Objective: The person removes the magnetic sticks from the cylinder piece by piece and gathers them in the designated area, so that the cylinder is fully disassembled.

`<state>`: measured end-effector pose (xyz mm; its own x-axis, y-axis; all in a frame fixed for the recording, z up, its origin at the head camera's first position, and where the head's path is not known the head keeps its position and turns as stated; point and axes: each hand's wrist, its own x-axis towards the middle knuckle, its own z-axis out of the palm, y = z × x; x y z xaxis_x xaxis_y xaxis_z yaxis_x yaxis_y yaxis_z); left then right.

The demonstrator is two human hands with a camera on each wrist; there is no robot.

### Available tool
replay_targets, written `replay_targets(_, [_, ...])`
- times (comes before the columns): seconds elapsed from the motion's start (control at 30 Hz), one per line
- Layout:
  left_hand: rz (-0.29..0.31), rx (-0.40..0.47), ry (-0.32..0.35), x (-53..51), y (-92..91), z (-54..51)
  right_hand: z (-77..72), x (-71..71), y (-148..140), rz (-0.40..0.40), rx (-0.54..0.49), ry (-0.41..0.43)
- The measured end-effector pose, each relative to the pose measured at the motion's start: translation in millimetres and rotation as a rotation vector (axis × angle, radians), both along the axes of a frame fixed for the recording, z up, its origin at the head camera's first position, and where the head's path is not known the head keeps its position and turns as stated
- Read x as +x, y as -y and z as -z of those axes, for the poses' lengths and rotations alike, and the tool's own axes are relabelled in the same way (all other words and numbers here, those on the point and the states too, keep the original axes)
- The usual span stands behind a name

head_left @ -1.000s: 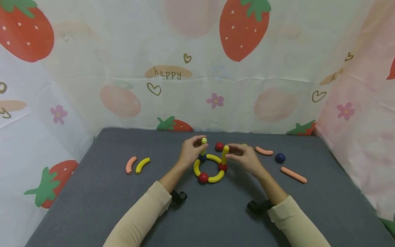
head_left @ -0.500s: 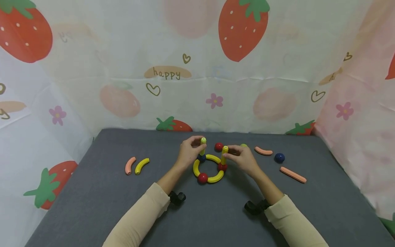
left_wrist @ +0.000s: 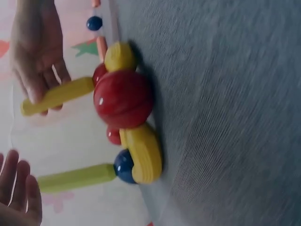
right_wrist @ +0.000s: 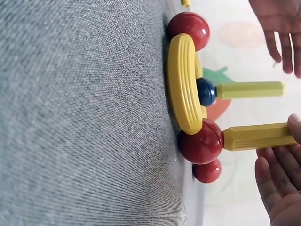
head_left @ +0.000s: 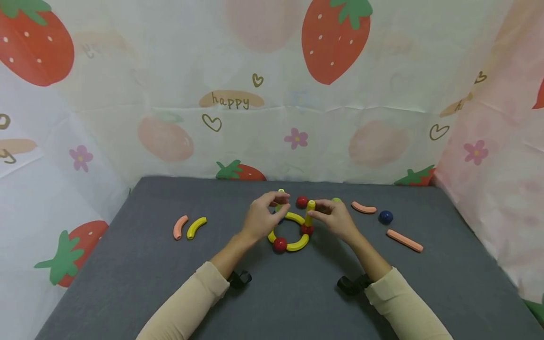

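I'm seeing the right hand (head_left: 337,221) pinching the yellow rod (head_left: 310,215) in its fingers, the rod standing upright on a red ball (head_left: 307,230) of the ring (head_left: 298,244). Left hand (head_left: 263,219) is hovering beside the green rod (right_wrist: 251,89), fingers spread, apart from it. Ring is lying toward the worktop (head_left: 297,302)'s far edge, midway across.

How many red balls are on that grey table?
3. The front ball sits in the yellow ring, nearest the person; the second ball is under the yellow rod; the third ball lies beyond the ring. Others might be hidden.
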<state>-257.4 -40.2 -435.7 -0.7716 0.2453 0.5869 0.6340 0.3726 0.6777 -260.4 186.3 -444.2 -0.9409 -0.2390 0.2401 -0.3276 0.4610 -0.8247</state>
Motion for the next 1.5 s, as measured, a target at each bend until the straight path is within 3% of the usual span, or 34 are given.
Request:
replay_targets(0.1, [0.077, -0.060, 0.068, 5.0, -5.3, 3.0, 0.5, -0.8, 0, -0.004, -0.010, 0.006])
replay_targets(0.2, [0.103, -0.123, 0.147, 8.9, -11.1, 7.6, 1.4, -0.7, -1, -0.015, -0.008, -0.001])
replay_targets(0.3, [0.099, -0.225, 0.226, 10.5, -17.3, 11.5, 2.2, -0.3, -3, -0.020, -0.010, -0.008])
replay_targets(0.5, [0.071, -0.466, 0.368, 10.9, -30.4, 9.3, 1.9, -0.8, -3, -0.027, -0.012, -0.002])
replay_targets(0.73, [0.042, -0.542, 0.471, 2.9, -42.7, 12.8, 3.2, -2.1, -5, -0.044, -0.029, 0.014])
replay_targets(0.9, [0.051, -0.568, 0.491, -2.8, -48.3, 15.1, -0.1, -0.6, -5, -0.044, -0.037, 0.019])
replay_targets(1.2, [0.046, -0.664, 0.405, -9.2, -55.1, 18.4, -2.6, 1.0, -4, -0.055, -0.039, 0.021])
replay_targets(1.5, [0.009, -0.647, 0.366, -9.6, -57.2, 18.1, -13.7, 6.4, -1, -0.037, -0.030, 0.024])
